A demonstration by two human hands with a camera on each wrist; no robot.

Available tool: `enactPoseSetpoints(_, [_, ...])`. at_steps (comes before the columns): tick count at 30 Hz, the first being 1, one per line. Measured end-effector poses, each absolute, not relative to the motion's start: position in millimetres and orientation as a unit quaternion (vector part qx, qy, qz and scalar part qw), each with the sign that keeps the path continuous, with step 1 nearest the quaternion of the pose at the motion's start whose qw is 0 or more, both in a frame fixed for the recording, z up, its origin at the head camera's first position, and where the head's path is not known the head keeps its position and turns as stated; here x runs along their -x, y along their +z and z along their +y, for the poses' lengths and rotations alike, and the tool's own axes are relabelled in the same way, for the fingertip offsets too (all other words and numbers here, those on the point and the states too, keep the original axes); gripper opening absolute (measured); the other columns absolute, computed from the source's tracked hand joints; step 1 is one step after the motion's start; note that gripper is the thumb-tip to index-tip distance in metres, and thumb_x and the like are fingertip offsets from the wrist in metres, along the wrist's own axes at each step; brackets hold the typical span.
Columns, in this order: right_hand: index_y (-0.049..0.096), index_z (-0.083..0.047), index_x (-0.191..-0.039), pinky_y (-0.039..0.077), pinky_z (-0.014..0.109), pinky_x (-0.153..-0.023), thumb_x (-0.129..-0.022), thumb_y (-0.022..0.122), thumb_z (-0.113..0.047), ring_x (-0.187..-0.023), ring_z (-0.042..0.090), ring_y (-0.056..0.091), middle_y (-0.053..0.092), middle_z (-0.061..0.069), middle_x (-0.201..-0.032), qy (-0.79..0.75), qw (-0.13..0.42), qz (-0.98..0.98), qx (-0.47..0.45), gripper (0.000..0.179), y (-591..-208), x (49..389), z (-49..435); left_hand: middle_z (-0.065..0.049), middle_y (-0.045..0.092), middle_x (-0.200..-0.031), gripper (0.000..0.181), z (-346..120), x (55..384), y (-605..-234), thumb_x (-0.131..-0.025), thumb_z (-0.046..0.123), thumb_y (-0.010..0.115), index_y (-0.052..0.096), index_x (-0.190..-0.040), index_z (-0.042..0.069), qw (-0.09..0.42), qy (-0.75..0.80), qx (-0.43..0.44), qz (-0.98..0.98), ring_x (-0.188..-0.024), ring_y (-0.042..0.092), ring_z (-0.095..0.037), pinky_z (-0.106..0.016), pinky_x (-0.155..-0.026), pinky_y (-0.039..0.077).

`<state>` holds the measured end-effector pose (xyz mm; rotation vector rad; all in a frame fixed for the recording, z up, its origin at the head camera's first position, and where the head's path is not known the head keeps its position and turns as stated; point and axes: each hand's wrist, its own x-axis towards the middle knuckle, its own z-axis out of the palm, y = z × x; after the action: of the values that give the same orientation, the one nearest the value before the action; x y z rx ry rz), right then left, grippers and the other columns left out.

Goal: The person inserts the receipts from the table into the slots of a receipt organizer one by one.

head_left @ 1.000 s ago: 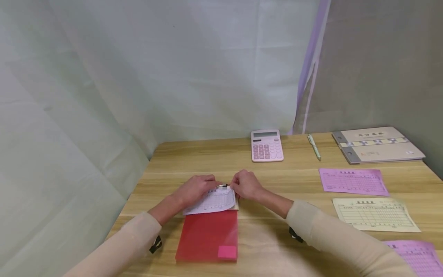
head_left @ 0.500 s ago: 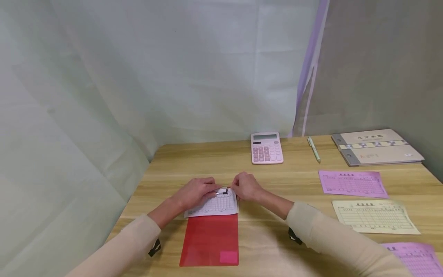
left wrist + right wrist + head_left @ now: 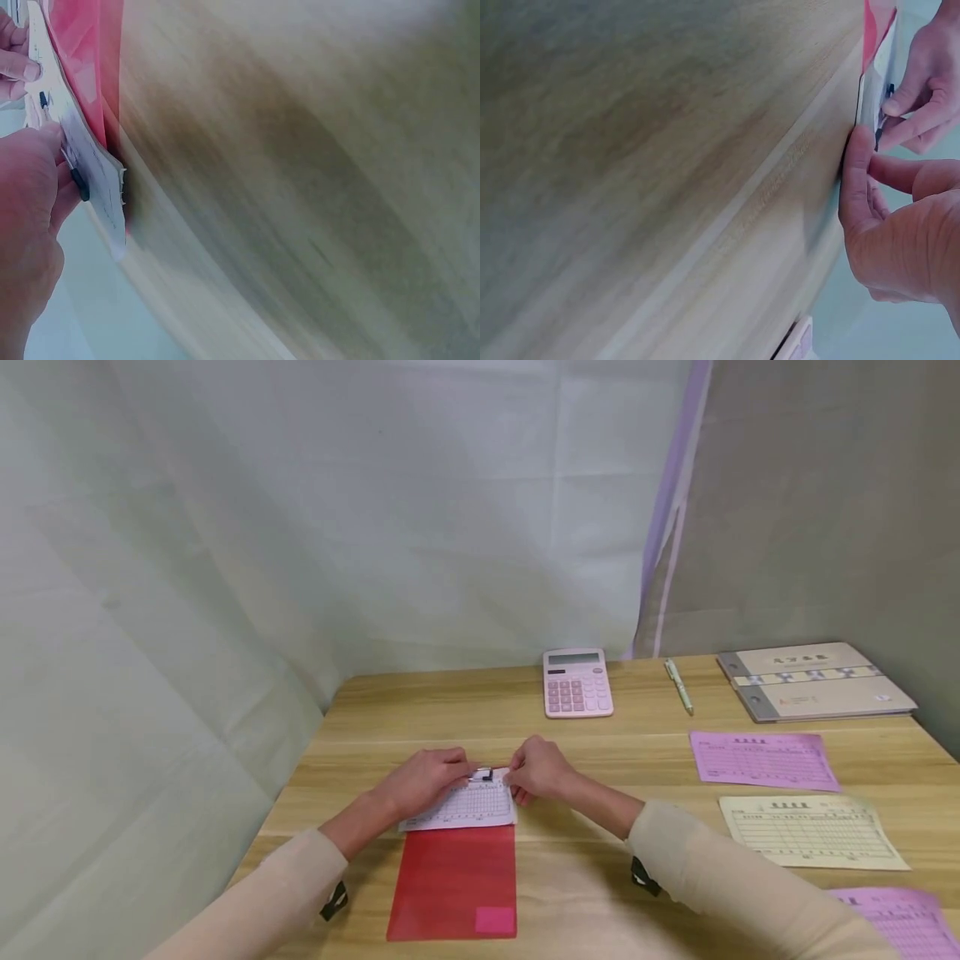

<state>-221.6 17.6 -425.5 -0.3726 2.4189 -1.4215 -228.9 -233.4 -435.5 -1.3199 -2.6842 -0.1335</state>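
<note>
A red folder (image 3: 453,881) lies on the wooden table, a pink label at its lower right corner. Over its upper part is a small stack of printed form slips (image 3: 472,807), white on top. At the slips' top edge sits a metal clip (image 3: 486,775) with black ends, also seen in the left wrist view. My left hand (image 3: 422,785) pinches this clip between thumb and fingers. With thumb and fingertips, my right hand (image 3: 542,768) pinches the slips' upper right corner. The left hand covers the slips' upper left part in the head view.
Behind the hands stands a pink calculator (image 3: 578,683), with a pen (image 3: 679,687) and a bound ledger (image 3: 817,681) to its right. Down the right side lie a purple slip (image 3: 765,760), a yellow slip (image 3: 813,832) and another purple slip (image 3: 903,917). Curtains hang behind the table.
The top slip, curled up at its lower edge a second ago, now lies flatter over the folder. More of the clip shows. My right hand has shifted slightly right; the left stays nearly in place.
</note>
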Motion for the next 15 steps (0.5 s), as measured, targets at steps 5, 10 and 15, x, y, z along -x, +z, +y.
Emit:
enactPoseSetpoints(5, [0.071,0.006,-0.08,0.06,0.032,-0.055,-0.096,0.073,0.005,-0.055,0.022,0.071,0.07,0.012,-0.063,-0.499,0.164,0.843,0.12,0.016,-425.1,221.1,17.1,0.002,0.067,-0.111,0.032,-233.6,227.3,-434.0,-0.107,0.015,0.066,0.073,-0.138,0.014,0.059,-0.029,0.429,-0.901,-0.09,0.064,-0.011,-0.028,-0.082,0.058])
enactPoseSetpoints(10, [0.07,0.006,-0.079,0.06,0.032,-0.055,-0.096,0.071,0.006,-0.057,0.024,0.072,0.07,0.013,-0.064,-0.504,0.163,0.841,0.112,0.017,-425.8,221.3,16.3,0.001,0.067,-0.112,0.033,-233.4,227.2,-432.5,-0.107,0.016,0.065,0.072,-0.14,0.014,0.053,-0.025,0.424,-0.904,-0.092,0.065,-0.011,-0.028,-0.083,0.058])
enactPoseSetpoints(15, [0.068,0.004,-0.077,0.059,0.031,-0.053,-0.095,0.072,0.006,-0.054,0.023,0.071,0.07,0.012,-0.062,-0.499,0.159,0.844,0.114,0.019,-426.4,222.8,16.5,0.002,0.066,-0.108,0.033,-233.3,228.7,-433.8,-0.103,0.017,0.072,0.074,-0.136,0.013,0.065,-0.038,0.431,-0.899,-0.089,0.067,-0.012,-0.03,-0.081,0.058])
